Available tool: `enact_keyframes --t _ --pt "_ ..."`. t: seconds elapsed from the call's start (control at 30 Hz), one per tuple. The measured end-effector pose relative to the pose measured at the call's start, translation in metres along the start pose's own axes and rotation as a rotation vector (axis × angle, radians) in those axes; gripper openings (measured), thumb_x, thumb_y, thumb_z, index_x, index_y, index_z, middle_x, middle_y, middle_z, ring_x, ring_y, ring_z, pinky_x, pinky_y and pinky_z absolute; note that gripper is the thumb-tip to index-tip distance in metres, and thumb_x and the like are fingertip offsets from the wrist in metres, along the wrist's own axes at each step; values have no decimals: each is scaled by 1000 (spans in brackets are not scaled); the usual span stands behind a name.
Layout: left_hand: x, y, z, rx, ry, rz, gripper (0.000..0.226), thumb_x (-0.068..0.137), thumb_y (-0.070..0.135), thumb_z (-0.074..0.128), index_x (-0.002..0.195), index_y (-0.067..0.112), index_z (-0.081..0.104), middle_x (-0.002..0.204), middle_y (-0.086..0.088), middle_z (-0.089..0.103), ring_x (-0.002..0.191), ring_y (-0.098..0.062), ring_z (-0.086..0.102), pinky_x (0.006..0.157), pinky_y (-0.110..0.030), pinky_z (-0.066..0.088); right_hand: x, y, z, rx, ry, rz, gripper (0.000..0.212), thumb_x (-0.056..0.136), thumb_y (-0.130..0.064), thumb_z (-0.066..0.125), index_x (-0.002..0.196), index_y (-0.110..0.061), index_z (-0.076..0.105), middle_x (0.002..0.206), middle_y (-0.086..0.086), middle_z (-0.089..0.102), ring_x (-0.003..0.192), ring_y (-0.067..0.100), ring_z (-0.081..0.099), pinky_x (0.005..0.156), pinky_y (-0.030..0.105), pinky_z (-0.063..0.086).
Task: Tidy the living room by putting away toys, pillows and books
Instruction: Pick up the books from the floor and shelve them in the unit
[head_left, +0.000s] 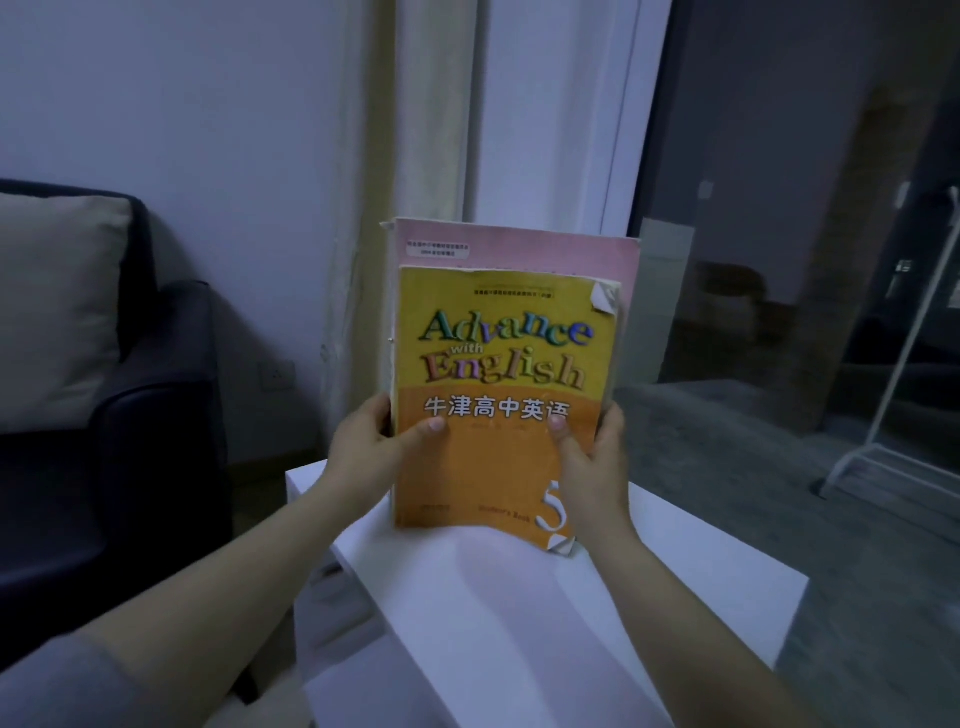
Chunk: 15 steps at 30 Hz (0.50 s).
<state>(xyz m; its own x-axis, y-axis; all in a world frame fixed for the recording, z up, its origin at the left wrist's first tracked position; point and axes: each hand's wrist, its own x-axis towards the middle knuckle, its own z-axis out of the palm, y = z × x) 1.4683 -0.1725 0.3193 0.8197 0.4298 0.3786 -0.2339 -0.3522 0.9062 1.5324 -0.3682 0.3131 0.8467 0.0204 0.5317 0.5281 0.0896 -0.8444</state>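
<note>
I hold a stack of books upright over a white table (545, 613). In front is a yellow-and-orange book (498, 332) titled "Advance with English", with curled corners. Behind it stands a larger pink book (519, 248), only its top and right edge showing. My left hand (363, 441) grips the stack's left edge, thumb pressed on the orange cover. My right hand (592, 462) grips the right edge, thumb also on the cover. The books' lower edge is close above the tabletop; whether it touches is unclear.
A dark sofa (130, 415) with a beige pillow (57, 306) stands at the left. A cream curtain (415, 130) hangs behind the books. At the right is dark glass and a white rack frame (883, 415) on grey floor.
</note>
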Motion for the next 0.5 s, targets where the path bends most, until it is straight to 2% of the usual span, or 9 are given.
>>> enact_keyframes --t 0.13,0.2,0.33,0.4,0.5 --pt "-21 11 -36 35 72 23 43 78 46 70 112 21 61 103 8 68 91 -8 63 69 -23 49 -9 -27 24 -5 -46 -63 19 94 -21 58 100 -36 47 101 -16 63 92 0 63 73 18 50" --pt "-29 15 -58 31 130 40 37 76 47 71 104 25 61 101 7 68 91 -11 65 73 -29 52 -13 -40 42 -5 -68 -97 21 94 -19 59 103 -34 47 99 -16 63 90 -1 63 71 15 50" --pt "-61 15 -127 79 269 30 39 69 57 75 93 29 63 95 6 70 88 -15 67 80 -41 55 -44 -58 101 18 -138 -94 22 92 -20 61 100 -36 46 105 -10 64 97 10 63 82 32 52" --pt "-80 13 -156 93 301 2 28 73 51 73 89 31 60 95 6 69 88 -16 66 81 -42 55 -63 -61 127 37 -187 -72 21 92 -22 60 100 -36 46 107 -8 64 98 11 63 85 38 53" --pt "-110 5 -195 94 365 -49 32 72 50 69 94 31 59 96 6 67 89 -15 65 79 -40 54 -98 -60 164 37 -255 -36 19 91 -30 61 102 -35 46 107 -6 65 98 14 64 86 46 54"
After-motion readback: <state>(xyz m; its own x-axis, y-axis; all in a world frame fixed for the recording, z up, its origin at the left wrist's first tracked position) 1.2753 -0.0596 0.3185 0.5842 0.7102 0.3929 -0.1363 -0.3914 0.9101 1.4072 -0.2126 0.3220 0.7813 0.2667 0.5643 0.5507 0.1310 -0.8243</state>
